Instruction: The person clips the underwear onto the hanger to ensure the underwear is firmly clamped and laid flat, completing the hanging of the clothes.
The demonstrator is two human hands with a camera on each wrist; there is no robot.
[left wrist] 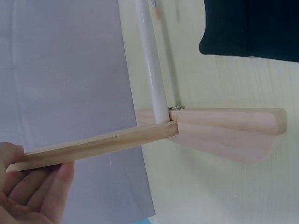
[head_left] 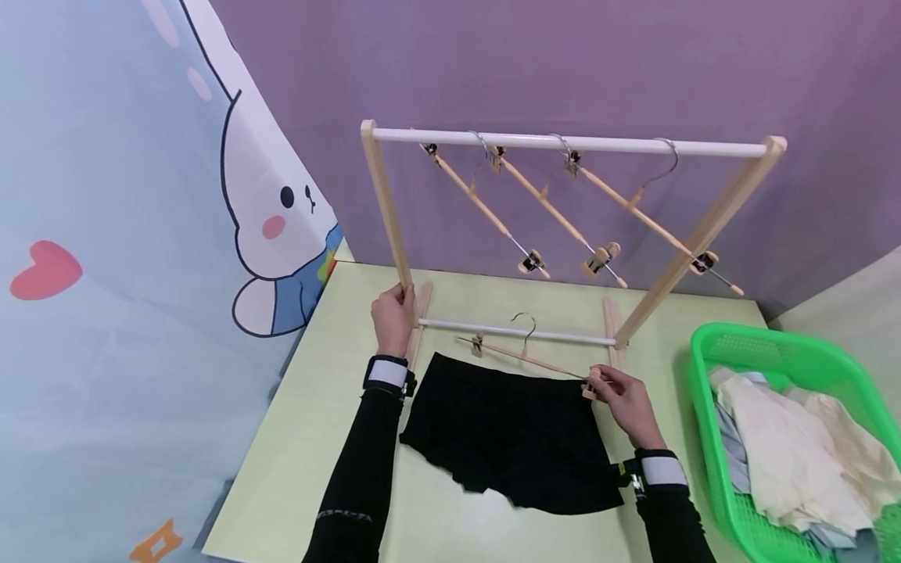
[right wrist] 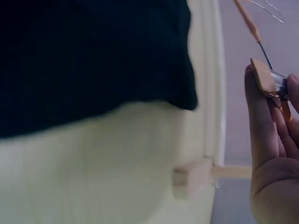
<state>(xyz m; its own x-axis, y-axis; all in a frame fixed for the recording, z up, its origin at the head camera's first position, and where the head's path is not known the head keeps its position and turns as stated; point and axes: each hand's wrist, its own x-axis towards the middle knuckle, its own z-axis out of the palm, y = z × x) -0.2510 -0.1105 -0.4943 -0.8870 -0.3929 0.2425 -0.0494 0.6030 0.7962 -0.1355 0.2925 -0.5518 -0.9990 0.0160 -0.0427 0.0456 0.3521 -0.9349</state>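
In the head view our right hand point(head_left: 626, 397) pinches one clip point(head_left: 590, 385) of the hanger point(head_left: 542, 363) beside the black shorts point(head_left: 514, 438); in the left wrist's, our left hand point(left wrist: 32, 193) grips the upright point(left wrist: 100, 145); in the right wrist's, we judge the hanger light, stiff, best held by that clip.

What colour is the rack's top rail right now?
The top rail is white; it shows best in the head view.

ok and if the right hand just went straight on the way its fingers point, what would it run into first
Beyond the clip it pinches, the right hand would probably meet the lower white bar first, though depth is unclear and it might pass above.
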